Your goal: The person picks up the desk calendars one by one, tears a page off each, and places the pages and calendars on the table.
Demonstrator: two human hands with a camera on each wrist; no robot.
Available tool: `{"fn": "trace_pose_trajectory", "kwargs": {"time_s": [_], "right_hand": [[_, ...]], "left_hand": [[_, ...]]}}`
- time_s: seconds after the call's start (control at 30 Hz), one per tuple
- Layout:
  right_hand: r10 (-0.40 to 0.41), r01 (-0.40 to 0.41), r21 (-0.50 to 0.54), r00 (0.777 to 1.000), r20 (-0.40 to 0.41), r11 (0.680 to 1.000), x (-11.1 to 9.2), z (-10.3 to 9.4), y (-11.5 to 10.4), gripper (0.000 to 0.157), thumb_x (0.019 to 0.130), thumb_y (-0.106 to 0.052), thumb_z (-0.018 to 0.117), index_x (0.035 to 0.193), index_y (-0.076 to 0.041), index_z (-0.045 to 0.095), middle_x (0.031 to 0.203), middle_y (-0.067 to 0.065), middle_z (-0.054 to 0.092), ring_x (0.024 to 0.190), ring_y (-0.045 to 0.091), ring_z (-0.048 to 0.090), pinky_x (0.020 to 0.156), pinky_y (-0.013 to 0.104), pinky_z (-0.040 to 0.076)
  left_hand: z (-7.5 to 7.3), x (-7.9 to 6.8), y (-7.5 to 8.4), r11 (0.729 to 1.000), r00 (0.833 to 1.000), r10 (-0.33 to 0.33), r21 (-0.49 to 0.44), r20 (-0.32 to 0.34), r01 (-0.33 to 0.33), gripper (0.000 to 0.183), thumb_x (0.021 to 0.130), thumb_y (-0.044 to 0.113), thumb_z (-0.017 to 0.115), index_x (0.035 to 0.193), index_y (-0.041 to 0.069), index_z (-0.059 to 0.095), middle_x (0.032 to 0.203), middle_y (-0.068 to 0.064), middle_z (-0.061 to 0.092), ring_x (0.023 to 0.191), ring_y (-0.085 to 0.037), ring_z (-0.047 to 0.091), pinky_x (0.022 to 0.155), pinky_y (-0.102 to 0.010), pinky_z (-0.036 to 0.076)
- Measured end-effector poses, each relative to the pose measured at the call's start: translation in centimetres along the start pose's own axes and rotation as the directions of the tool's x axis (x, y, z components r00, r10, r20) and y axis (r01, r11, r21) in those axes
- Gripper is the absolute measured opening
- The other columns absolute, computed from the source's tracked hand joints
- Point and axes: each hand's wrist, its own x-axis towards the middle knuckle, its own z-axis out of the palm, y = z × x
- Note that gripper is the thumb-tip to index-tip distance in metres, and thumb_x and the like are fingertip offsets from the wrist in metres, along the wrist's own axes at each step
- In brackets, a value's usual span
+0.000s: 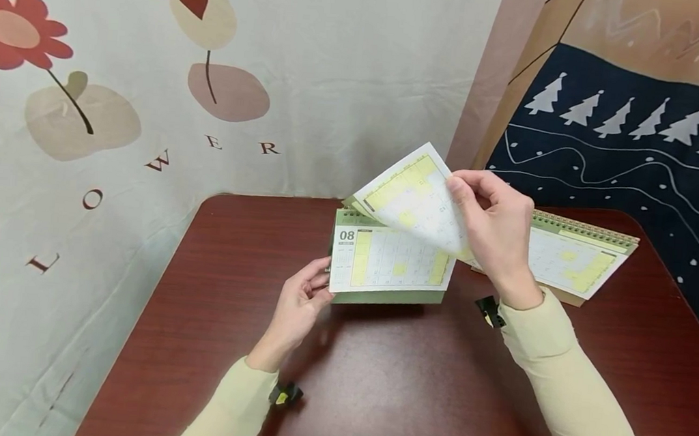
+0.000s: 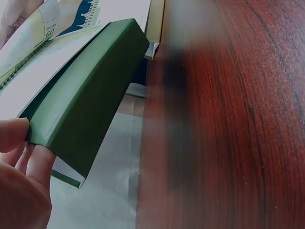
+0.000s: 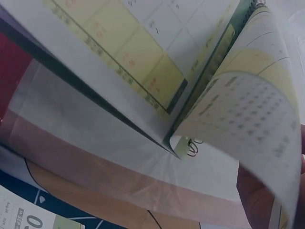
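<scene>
A desk calendar (image 1: 400, 266) with a green stand shows a page marked 08 and yellow-tinted columns. My left hand (image 1: 298, 303) grips its lower left corner. In the left wrist view the thumb lies on one face of the green stand (image 2: 86, 90) and the fingers tuck under its edge. My right hand (image 1: 497, 226) pinches the outer right corner of a lifted page (image 1: 419, 189), which slants up over the top spiral binding. The right wrist view has this page (image 3: 248, 114) curving away from the wire rings, with part of the right hand (image 3: 255, 195) behind it.
A second spiral desk calendar (image 1: 571, 259) stands to the right, partly hidden by my right hand and forearm. Both are at the back of a dark red wooden table (image 1: 229, 256). Behind it hang a white cloth (image 1: 349, 60) with flowers and a dark tree-patterned cloth (image 1: 613, 156).
</scene>
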Motion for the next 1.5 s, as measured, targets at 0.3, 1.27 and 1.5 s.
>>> {"fn": "trace_pose_trajectory", "kwargs": {"time_s": [0.3,1.27,1.5], "right_hand": [[-0.054,0.054,0.014,0.999,0.002,0.998,0.8,-0.6,0.2,0.014,0.096,-0.013,0.075,0.099,0.0,0.08,0.086,0.011,0.075,0.067,0.006,0.059,0.059,0.016,0.045],[0.02,-0.01,-0.082,0.992,0.124,0.997,2.6,-2.5,0.2,0.015,0.097,-0.019,0.075,0.102,-0.007,0.083,0.089,0.011,0.076,0.063,0.004,0.056,0.054,0.016,0.04],[0.043,-0.033,-0.081,0.991,0.125,0.996,2.8,-2.6,0.4,0.016,0.097,-0.019,0.075,0.103,-0.006,0.082,0.089,0.011,0.075,0.063,0.005,0.056,0.054,0.015,0.043]], "left_hand": [[-0.5,-0.5,0.0,0.994,0.999,-0.039,0.106,-0.02,0.041,0.052,0.088,-0.023,0.052,0.138,-0.01,0.056,0.12,-0.03,0.07,0.1,-0.009,0.069,0.08,-0.018,0.053],[-0.7,-1.5,-0.2,0.99,0.998,-0.057,0.132,0.038,0.051,0.052,0.085,-0.023,0.052,0.135,-0.01,0.061,0.119,-0.028,0.071,0.107,-0.025,0.07,0.084,-0.021,0.056],[-0.5,-1.5,-0.1,0.99,0.999,-0.029,0.137,0.046,0.022,0.051,0.086,-0.023,0.052,0.135,-0.011,0.06,0.119,-0.03,0.07,0.109,-0.03,0.069,0.085,-0.022,0.056]]}}
